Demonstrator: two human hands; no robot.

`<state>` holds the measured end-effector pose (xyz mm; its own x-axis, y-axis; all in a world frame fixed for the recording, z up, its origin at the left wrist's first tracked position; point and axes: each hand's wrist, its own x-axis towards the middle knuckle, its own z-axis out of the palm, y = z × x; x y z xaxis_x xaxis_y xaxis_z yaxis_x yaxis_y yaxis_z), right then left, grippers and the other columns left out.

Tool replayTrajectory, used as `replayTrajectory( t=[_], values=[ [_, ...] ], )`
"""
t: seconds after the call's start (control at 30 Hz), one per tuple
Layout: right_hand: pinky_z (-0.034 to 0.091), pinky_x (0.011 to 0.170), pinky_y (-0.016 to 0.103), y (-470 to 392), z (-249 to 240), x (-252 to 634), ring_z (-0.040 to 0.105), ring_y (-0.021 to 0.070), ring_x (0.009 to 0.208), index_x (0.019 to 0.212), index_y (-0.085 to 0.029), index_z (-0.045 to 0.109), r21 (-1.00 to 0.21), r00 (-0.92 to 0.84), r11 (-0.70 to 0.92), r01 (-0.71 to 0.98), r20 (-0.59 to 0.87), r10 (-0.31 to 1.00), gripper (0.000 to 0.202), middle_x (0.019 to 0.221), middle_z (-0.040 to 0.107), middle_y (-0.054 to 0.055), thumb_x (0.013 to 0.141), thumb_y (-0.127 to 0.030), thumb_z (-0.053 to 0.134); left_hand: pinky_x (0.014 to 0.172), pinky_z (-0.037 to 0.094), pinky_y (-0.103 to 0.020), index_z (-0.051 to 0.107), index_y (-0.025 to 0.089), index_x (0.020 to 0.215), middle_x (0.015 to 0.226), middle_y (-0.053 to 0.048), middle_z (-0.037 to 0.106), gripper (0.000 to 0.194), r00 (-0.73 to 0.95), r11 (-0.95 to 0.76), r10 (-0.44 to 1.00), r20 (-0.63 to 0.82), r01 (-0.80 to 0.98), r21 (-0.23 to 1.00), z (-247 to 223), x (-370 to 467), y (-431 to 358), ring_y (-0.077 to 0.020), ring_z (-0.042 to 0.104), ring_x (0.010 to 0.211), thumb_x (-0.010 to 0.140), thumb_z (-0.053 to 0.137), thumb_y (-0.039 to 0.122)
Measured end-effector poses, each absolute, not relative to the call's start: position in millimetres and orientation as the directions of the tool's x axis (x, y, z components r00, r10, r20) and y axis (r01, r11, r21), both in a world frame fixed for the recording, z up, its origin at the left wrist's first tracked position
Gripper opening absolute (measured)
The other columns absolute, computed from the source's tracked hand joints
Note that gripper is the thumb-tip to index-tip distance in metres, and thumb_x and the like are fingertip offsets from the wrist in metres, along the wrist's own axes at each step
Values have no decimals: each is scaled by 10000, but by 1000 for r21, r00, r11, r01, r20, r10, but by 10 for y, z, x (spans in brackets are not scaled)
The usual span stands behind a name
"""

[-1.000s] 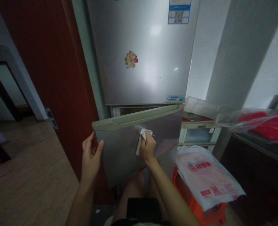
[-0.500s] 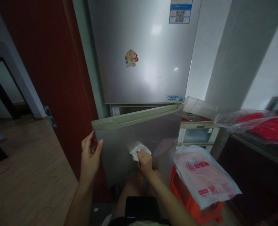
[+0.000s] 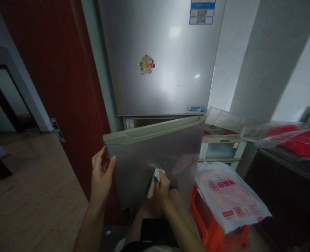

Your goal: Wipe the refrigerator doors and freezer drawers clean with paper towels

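The lower fridge door (image 3: 134, 157) stands partly open, its pale top edge angled out toward me. My left hand (image 3: 102, 171) grips the door's free left edge, thumb on the front face and fingers behind it. Bunched in my right hand (image 3: 162, 185) is a white cloth or tissue (image 3: 152, 185), one end hanging down. That hand is against or very near the middle of the door's front. Above, the upper fridge door (image 3: 160, 63) is shut and carries a worn sticker (image 3: 147, 64).
To the right, a white printed plastic bag (image 3: 231, 192) lies on an orange stool (image 3: 210, 231). Behind it is a pale cabinet (image 3: 220, 150). Red items in clear plastic (image 3: 296, 140) sit at far right. A brown door (image 3: 65, 87) stands on the left.
My right hand has moved slightly down, and the cloth has gone from spread on the door to bunched and hanging. My left hand keeps its hold on the door edge.
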<state>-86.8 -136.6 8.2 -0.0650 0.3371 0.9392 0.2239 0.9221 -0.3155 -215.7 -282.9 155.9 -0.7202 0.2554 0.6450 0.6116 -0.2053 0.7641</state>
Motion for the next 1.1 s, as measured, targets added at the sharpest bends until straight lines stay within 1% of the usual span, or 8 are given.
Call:
replayTrajectory(
  t=[0.1, 0.2, 0.33, 0.4, 0.53, 0.67, 0.9, 1.1],
  values=[
    [445, 577, 237, -1322, 543, -954, 617, 165, 617, 874, -180, 642, -382, -56, 894, 235, 913, 405, 288, 723, 678, 44, 863, -109, 363, 1057, 477, -416, 568, 161, 1332, 1343, -147, 516, 609, -715, -203, 256, 650, 618, 759, 1555, -2161, -2833, -287, 551, 1246, 831, 640, 499],
    [417, 588, 238, -1261, 1048, -1021, 617, 168, 635, 871, -182, 652, -387, -73, 889, 243, 907, 414, 272, 731, 679, 43, 875, -124, 385, 1035, 494, -409, 570, 156, 1329, 1331, -149, 525, 603, -713, -199, 255, 653, 622, 757, 1559, -2155, -2835, -280, 565, 1222, 834, 638, 493],
    [442, 678, 252, -1221, 1548, -1082, 656, 194, 784, 1021, -173, 669, -333, -96, 903, 273, 924, 370, 296, 875, 721, 83, 899, -151, 400, 1030, 497, -391, 555, 136, 1347, 1342, -156, 517, 613, -713, -207, 258, 652, 619, 758, 1566, -2132, -2830, -271, 561, 1229, 843, 635, 476],
    [446, 668, 257, -1236, 1609, -1091, 656, 197, 771, 1048, -170, 668, -256, -116, 920, 298, 947, 301, 301, 871, 724, 85, 900, -148, 407, 1037, 492, -384, 552, 131, 1351, 1347, -157, 510, 618, -713, -212, 259, 652, 616, 758, 1566, -2125, -2827, -267, 558, 1236, 844, 638, 474],
    [461, 637, 267, -1328, 1283, -1064, 652, 190, 701, 955, -172, 689, -66, -166, 967, 246, 980, 109, 313, 790, 717, 76, 938, -171, 377, 1024, 501, -383, 556, 139, 1341, 1335, -151, 513, 610, -714, -223, 257, 651, 611, 759, 1566, -2122, -2835, -265, 566, 1220, 840, 641, 476],
    [504, 689, 288, -1451, 617, -987, 664, 186, 719, 864, -188, 702, 20, -201, 985, 174, 979, 16, 410, 755, 716, 77, 997, -230, 317, 1023, 498, -395, 559, 152, 1333, 1324, -142, 517, 606, -717, -219, 261, 646, 608, 763, 1569, -2117, -2845, -270, 551, 1235, 835, 644, 488],
    [488, 560, 269, -1636, -317, -843, 598, 162, 545, 667, -192, 625, -30, -272, 989, 144, 960, 69, 459, 565, 625, 39, 1022, -218, 335, 1053, 465, -406, 552, 178, 1342, 1334, -128, 516, 599, -712, -233, 274, 647, 603, 763, 1544, -2111, -2854, -259, 545, 1233, 848, 623, 510],
    [494, 545, 259, -1648, -371, -867, 658, 167, 575, 856, -185, 672, -196, -260, 966, 170, 936, 236, 421, 655, 701, 54, 993, -210, 275, 1190, 268, -431, 555, 263, 1362, 1401, -76, 499, 466, -710, -267, 290, 642, 584, 767, 1455, -2187, -2865, -242, 427, 1365, 952, 476, 469]
  ],
)
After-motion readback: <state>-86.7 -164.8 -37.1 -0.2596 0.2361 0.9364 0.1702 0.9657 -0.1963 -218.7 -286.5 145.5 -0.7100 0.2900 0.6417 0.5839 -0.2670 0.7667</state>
